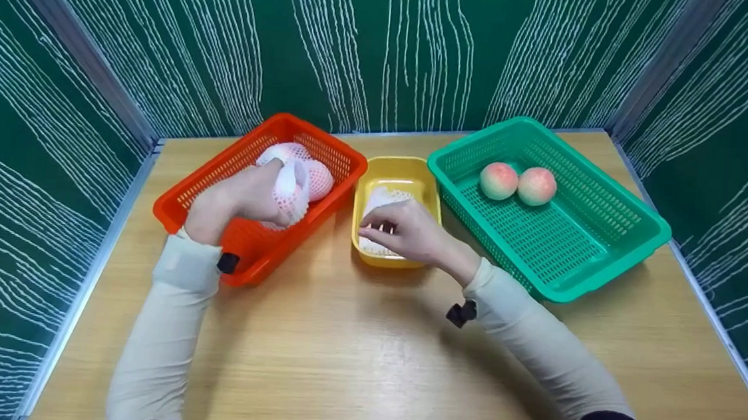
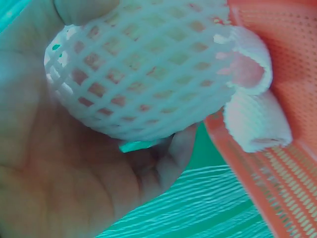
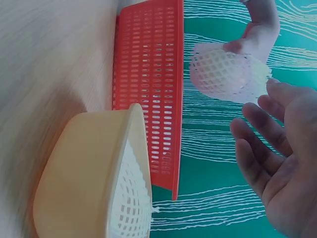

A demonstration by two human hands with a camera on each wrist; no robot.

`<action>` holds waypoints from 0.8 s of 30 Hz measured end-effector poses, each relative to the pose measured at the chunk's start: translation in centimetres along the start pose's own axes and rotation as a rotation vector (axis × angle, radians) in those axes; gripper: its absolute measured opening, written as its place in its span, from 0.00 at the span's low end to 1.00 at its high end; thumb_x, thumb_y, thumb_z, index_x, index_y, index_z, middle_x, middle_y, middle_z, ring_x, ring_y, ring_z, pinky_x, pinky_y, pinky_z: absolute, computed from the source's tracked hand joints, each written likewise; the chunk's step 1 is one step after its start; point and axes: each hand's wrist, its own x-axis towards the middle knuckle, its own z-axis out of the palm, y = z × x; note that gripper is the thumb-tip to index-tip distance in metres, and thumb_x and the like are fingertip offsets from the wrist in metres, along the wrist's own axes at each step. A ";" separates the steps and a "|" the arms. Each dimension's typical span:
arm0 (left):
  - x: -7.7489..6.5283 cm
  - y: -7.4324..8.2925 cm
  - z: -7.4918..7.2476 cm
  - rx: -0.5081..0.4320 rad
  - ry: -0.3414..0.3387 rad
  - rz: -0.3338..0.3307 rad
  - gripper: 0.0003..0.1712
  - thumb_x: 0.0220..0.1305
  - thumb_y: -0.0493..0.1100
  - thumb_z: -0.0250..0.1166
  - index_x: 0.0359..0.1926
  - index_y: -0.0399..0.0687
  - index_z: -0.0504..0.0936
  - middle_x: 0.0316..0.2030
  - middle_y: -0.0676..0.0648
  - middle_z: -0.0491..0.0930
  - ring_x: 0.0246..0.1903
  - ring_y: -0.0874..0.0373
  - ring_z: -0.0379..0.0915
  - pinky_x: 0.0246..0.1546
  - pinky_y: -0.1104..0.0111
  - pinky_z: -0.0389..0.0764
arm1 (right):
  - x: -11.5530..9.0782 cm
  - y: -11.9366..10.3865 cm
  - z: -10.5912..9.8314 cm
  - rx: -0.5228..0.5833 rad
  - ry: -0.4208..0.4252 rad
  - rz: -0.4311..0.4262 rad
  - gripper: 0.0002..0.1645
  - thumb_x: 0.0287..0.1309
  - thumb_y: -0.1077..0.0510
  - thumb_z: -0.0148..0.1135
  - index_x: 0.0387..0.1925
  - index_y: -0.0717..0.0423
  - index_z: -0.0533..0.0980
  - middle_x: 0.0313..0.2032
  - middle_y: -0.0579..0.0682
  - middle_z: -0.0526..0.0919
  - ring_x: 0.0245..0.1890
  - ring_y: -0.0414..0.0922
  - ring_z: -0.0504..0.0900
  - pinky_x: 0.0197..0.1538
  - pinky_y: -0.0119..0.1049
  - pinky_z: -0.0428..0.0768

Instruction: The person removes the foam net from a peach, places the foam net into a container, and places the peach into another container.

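Observation:
My left hand (image 1: pixel 235 196) grips a peach in a white foam net (image 2: pixel 143 74), lifted over the red basket (image 1: pixel 358 169). The net wraps round the fruit, and pink shows through its mesh. Two more netted peaches (image 1: pixel 320 179) lie behind it in the red basket, partly hidden by the hand. Over the yellow container (image 1: pixel 383 261) hovers my right hand (image 1: pixel 409 229), its fingers loosely bent with nothing between them, as the right wrist view also shows. White foam nets (image 1: pixel 378 200) lie in the yellow container below it, partly covered by that hand.
To the right stands a green basket (image 1: pixel 564 252) with two bare peaches (image 1: pixel 499 181) side by side inside. The yellow container sits between the two baskets on the wooden table (image 1: pixel 335 367). Green panels (image 1: pixel 419 60) with white wavy lines enclose the table at the back and sides.

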 end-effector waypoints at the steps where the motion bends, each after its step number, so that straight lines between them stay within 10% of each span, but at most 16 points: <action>1: -0.2 0.3 0.2 0.002 0.021 0.016 0.49 0.36 0.46 0.82 0.60 0.59 0.63 0.48 0.55 0.71 0.47 0.54 0.67 0.42 0.58 0.81 | -0.3 0.0 0.0 0.002 0.005 -0.006 0.10 0.61 0.50 0.66 0.38 0.52 0.85 0.31 0.41 0.85 0.26 0.37 0.76 0.34 0.30 0.79; 13: -1.5 2.9 2.6 0.049 0.241 0.222 0.63 0.33 0.45 0.82 0.68 0.56 0.52 0.53 0.53 0.68 0.49 0.58 0.65 0.47 0.59 0.79 | -2.7 0.8 -0.5 0.030 0.042 -0.017 0.11 0.61 0.51 0.66 0.37 0.55 0.85 0.33 0.44 0.86 0.30 0.38 0.80 0.36 0.32 0.80; 24: -2.5 4.1 5.9 0.087 0.344 0.484 0.51 0.33 0.46 0.81 0.59 0.56 0.62 0.51 0.53 0.69 0.50 0.60 0.64 0.52 0.61 0.76 | -5.3 1.6 -0.7 0.056 0.060 0.036 0.09 0.61 0.53 0.66 0.37 0.54 0.85 0.31 0.43 0.85 0.26 0.36 0.78 0.32 0.32 0.80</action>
